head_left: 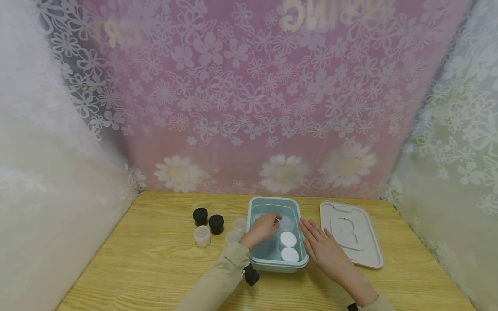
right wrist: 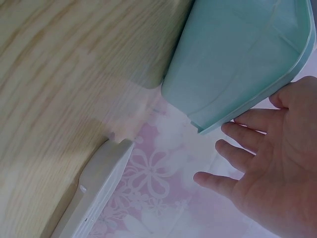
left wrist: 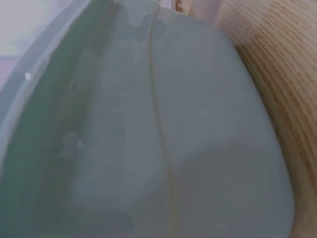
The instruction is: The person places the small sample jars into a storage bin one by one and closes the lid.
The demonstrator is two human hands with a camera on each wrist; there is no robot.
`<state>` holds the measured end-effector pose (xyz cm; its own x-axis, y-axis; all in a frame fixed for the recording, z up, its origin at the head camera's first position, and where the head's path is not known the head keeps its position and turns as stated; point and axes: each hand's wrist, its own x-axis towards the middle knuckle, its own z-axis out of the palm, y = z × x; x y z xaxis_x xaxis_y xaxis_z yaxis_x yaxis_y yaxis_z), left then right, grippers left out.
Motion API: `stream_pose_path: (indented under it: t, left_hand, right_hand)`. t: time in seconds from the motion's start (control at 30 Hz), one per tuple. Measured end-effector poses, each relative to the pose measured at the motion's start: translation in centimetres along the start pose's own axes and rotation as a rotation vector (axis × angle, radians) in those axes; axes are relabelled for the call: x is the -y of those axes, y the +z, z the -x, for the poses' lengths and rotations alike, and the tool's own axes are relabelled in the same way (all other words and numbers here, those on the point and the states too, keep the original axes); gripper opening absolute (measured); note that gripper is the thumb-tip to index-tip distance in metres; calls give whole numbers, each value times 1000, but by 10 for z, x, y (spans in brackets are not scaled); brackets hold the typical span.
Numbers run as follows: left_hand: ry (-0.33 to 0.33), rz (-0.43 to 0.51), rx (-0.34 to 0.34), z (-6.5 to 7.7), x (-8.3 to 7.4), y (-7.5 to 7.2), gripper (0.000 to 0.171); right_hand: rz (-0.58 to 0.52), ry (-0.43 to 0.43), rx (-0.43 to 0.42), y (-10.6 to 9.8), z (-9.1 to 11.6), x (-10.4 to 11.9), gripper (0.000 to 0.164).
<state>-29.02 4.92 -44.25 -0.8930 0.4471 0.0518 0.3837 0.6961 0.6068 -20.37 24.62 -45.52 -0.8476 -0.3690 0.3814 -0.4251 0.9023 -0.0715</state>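
Note:
A light-blue plastic bin (head_left: 274, 267) stands on the table. Inside, along its right wall, are two round jars with white tops (head_left: 288, 239) and a translucent round jar (head_left: 287, 224) behind them. My left hand (head_left: 264, 226) reaches over the bin's left rim, fingers loosely bent close to the translucent jar. Nothing shows between those fingers; whether they touch the jar I cannot tell. With fingers straight, my right hand (head_left: 324, 250) rests against the bin's right rim, its palm showing in the right wrist view. Only the bin's wall (left wrist: 213, 109) fills most of the left wrist view.
Left of the bin stand two black-lidded jars (head_left: 216, 223) and several translucent jars (head_left: 202, 235), some partly behind the left forearm. A pale lid (head_left: 367, 235) lies on the table at right. Floral curtains (head_left: 249, 99) hang behind and at both sides.

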Motion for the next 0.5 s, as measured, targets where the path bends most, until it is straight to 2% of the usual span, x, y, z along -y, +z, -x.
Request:
stream_pose_path:
  t: [0.27, 0.5]
  left_hand:
    - [6, -24, -14, 3, 2, -1, 24]
    - [44, 13, -92, 9, 3, -13, 24]
  right_hand:
    - [16, -4, 8, 0, 0, -1, 50]
    - [10, -13, -11, 0, -1, 0, 50]
